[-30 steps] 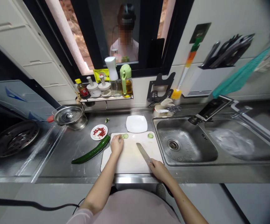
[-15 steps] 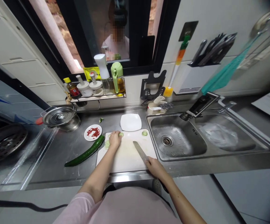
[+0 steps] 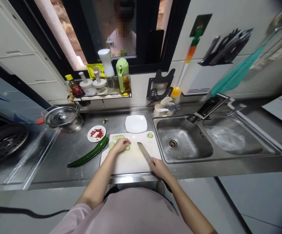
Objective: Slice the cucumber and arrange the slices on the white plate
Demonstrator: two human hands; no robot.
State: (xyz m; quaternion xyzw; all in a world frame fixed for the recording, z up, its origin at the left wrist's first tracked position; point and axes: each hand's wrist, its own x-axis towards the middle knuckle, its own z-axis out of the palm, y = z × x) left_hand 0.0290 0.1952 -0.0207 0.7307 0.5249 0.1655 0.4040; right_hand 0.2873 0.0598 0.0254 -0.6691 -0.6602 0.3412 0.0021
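My right hand (image 3: 158, 166) grips a kitchen knife (image 3: 144, 151), its blade resting low over the white cutting board (image 3: 133, 165) and angled toward the back left. On the board's left half, my left hand (image 3: 121, 145) is closed, fingers curled round pale green cucumber slices (image 3: 127, 148) that show partly under the fingertips. A row of cucumber slices (image 3: 118, 137) lies behind that hand, and more lie at its left, partly covered by it. A small stack of slices (image 3: 150, 135) sits at the board's back right corner. A long dark green cucumber (image 3: 89, 156) lies left of the board.
Behind the board is a white square plate (image 3: 136, 124). A small plate (image 3: 92, 130) with chopped red pieces stands at the back left, near a lidded steel pot (image 3: 64, 118). To the right is a double sink (image 3: 187, 152). Bottles and jars fill a rack (image 3: 101, 96) under the window.
My left hand has moved toward me and slightly right, uncovering the row of slices at the back, with slices now under its fingertips. The knife stays in my right hand, nearly unmoved.
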